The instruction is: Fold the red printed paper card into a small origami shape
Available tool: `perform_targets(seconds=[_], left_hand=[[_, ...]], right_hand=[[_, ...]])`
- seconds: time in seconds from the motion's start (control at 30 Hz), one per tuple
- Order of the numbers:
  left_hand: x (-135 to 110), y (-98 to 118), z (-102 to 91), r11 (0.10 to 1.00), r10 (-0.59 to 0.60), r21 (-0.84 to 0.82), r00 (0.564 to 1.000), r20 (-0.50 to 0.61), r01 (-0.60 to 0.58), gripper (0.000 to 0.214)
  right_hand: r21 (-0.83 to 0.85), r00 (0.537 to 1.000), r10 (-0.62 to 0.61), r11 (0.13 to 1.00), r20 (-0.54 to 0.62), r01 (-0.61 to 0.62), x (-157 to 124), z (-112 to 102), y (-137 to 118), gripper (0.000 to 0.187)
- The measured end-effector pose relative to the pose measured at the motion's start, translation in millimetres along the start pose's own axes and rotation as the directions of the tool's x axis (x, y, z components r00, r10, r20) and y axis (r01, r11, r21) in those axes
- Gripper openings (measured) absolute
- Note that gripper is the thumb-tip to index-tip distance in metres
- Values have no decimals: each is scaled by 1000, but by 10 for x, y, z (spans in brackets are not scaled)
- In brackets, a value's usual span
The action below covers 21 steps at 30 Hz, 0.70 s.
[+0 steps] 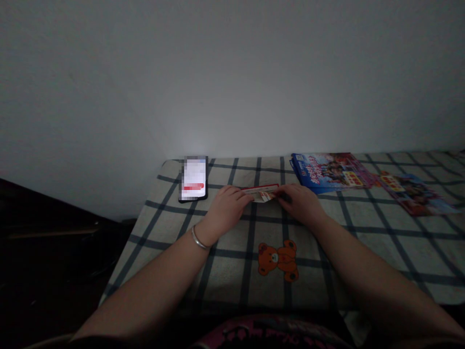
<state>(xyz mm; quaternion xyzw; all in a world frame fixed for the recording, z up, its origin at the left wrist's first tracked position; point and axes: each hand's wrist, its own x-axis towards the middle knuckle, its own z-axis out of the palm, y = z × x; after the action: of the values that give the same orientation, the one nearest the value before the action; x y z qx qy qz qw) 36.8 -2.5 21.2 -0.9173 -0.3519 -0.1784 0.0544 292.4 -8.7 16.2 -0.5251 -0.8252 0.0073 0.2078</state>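
A small folded paper leaflet (262,192) with red print lies on the checked cloth (232,252) between my two hands. My left hand (227,209), with a silver bangle on its wrist, rests palm down with its fingertips pressed on the leaflet's left end. My right hand (300,202) lies at the leaflet's right end, fingers curled onto it. The room is dim, so the leaflet's folds are hard to make out.
A lit phone (193,178) lies to the left near the cloth's far corner. Two colourful printed flyers, one (330,171) and another (414,193), lie at the far right. An orange bear motif (278,260) is printed on the cloth. A grey wall stands behind.
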Motion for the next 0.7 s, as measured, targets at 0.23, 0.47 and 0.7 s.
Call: perform_targets(seconds=[0.23,0.47,0.7], left_hand=[[-28,-16,10,995,-74,64,997,-6,74,25],[-42,-45,73,993,-105,59,994,18,103,28],[-25,-14,57,992,-120,-45,992,-25,119,35]], right_hand=[[-26,997,-83,996,1,83,-6,-1,6,11],[-63,969,-244,968,-34,241,-25,-10,-27,12],[-136,964,-264,957,-30,258,-32,-17,-49,13]])
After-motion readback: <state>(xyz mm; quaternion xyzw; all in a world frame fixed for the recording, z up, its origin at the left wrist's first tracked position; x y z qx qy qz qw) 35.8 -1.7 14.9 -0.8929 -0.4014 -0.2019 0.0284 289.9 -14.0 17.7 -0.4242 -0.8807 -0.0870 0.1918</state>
